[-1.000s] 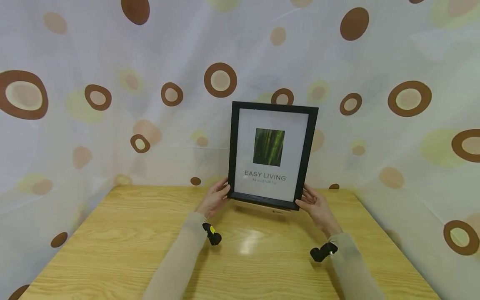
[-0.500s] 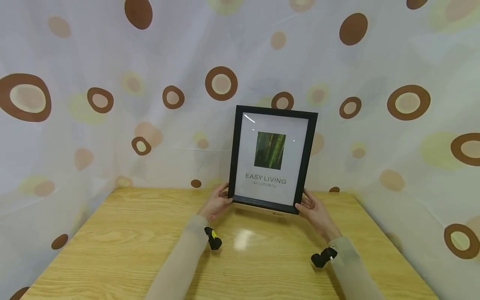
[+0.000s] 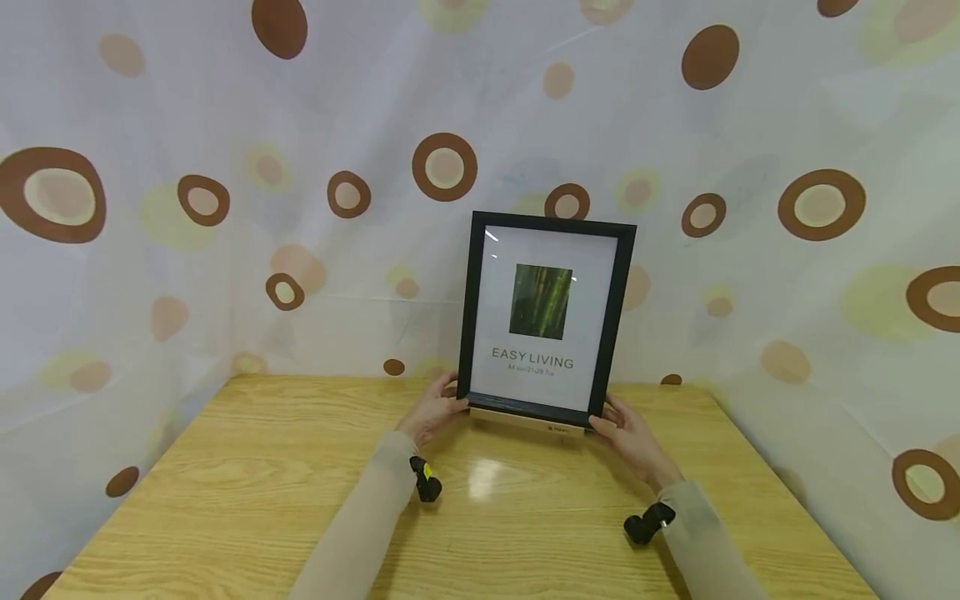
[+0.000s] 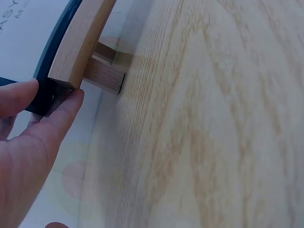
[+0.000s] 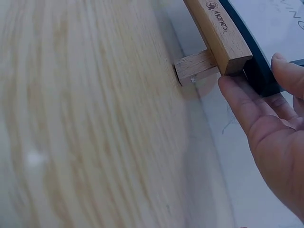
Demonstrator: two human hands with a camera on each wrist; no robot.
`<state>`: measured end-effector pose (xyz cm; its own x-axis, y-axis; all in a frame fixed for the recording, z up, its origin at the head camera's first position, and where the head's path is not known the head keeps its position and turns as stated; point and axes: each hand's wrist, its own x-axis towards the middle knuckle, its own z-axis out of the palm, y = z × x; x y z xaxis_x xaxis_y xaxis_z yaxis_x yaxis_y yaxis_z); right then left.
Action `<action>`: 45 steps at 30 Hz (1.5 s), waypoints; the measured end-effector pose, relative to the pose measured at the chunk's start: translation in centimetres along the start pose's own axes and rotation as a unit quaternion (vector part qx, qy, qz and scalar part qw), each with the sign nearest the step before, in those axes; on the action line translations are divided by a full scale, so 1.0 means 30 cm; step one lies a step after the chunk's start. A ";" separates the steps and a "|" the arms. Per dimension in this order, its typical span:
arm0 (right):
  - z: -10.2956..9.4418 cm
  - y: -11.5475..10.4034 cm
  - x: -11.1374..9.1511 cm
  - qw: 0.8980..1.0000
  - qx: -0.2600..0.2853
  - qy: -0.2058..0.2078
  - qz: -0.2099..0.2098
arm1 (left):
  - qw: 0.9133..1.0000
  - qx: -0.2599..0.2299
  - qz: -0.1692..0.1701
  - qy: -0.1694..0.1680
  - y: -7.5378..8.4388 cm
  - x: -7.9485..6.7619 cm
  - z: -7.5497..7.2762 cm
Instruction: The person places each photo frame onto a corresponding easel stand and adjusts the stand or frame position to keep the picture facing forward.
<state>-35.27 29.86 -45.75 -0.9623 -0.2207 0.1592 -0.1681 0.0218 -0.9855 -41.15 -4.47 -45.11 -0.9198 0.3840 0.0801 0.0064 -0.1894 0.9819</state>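
Note:
A black picture frame, with a green bamboo print and "EASY LIVING" on white, stands leaning slightly back. Below its bottom edge shows a light wooden ledge, part of a wooden stand whose short legs meet the table in both wrist views. My left hand pinches the lower left corner, thumb in front. At the lower right corner, my right hand grips likewise. In the wrist views, fingertips of each hand touch the ends of the ledge. The stand's rear is hidden behind the frame.
The wood-grain table reaches back to a white curtain with brown and pale spots, which also closes off both sides. A small black camera sits on each wrist, the left one marked with yellow.
The picture frame has settled slightly lower and its top has shifted a little right. Both hands have slid down a bit at its corners, and more of the ledge shows. The view tilted slightly.

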 end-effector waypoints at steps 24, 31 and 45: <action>0.057 -0.008 0.043 1.000 0.013 -0.025 0.004 | 0.999 0.028 0.002 0.033 0.024 -0.092 -0.049; 0.070 0.005 0.065 0.999 0.030 -0.037 -0.006 | 0.999 0.024 0.003 0.043 0.028 -0.106 -0.070; 0.068 0.008 0.071 0.999 0.021 -0.040 0.000 | 0.998 0.032 0.002 0.049 0.026 -0.101 -0.078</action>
<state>-36.93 27.39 -45.77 -0.9419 -0.2974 0.1561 -0.1576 -0.0191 -0.9873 -39.27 -7.89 -44.99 -0.9538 0.2922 0.0707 0.0330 -0.1320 0.9907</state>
